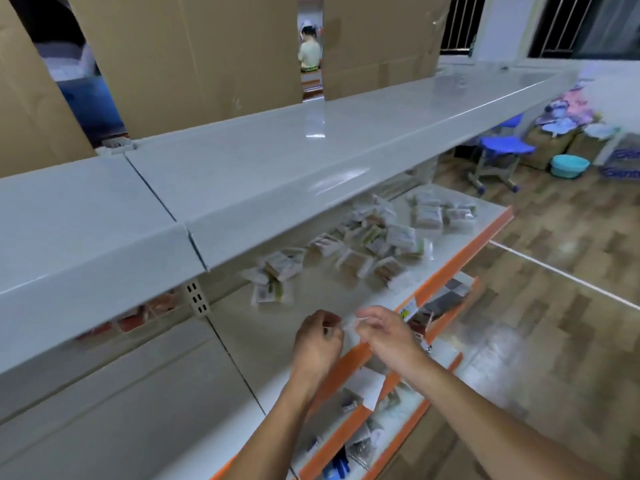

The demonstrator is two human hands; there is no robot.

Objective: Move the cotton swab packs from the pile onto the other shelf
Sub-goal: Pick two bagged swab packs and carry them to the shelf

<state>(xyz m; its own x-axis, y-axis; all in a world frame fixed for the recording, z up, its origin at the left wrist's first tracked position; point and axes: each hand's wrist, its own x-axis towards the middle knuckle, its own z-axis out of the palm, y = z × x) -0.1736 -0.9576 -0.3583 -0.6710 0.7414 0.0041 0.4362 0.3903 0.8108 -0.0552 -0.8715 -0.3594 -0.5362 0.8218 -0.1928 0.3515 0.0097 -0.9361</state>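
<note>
orange price-strip edging runs along the front of the second shelf [460,258], where the pile of cotton swab packs [374,244] lies scattered, most of it toward the far right end, with a few loose packs [277,275] lying nearer. both hands hover above the near, bare part of this shelf, close together. the left hand [317,341] has its fingers curled in, and the right hand [384,332] has thumb and fingertips pinched; between them sits something small, pale and blurred [349,325], too smeared to say whether it is a swab pack or which hand really has it. above, the grey top shelf [277,157] is backed by upright cardboard sheets [194,53]. lower shelves [367,434], also orange-edged, hold dark and clear packets. on the wood-pattern floor to the right stand a blue stool [498,150], a teal basin [569,166] and cardboard boxes [550,143].
</note>
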